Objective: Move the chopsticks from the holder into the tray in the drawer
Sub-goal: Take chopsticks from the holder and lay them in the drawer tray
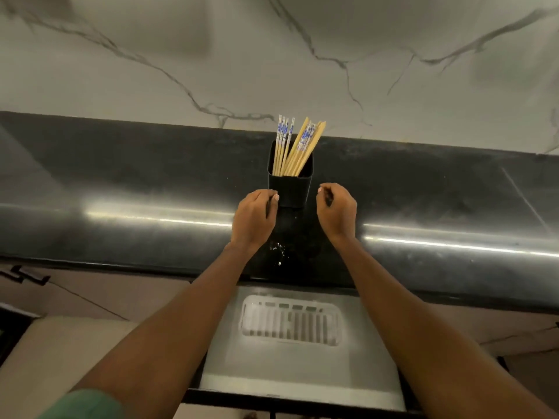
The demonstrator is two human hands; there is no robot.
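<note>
Bundle of pale wooden chopsticks with blue-and-white patterned tops (295, 145) stands upright in a black square plastic holder (289, 186), set toward the far side of the dark polished stone counter (121, 182). Sticks lean in two loose groups, left group nearly vertical, right group fanned to the right.

Left hand (253, 220) sits just beside the holder's near-left corner, fingers loosely curled, thumb tip at or very near the holder wall; contact not certain. Right hand (337, 210) is near the holder's right side but apart from it, fingers curled inward and holding nothing.

White slotted plastic tray (292, 325) lies in the open grey drawer (242, 373) below the counter edge, between the two forearms. No chopsticks in it.

Judgement: task at its start; step in hand is the first grasp. To do it well:
- steady the holder with the left hand so it does not tip or slide on the slick counter;
- gather one group near the patterned tops with the right, lift straight up until the tips clear the rim;
- lay them lengthwise along the tray.

Risk: fanned sticks snagging and spilling.
</note>
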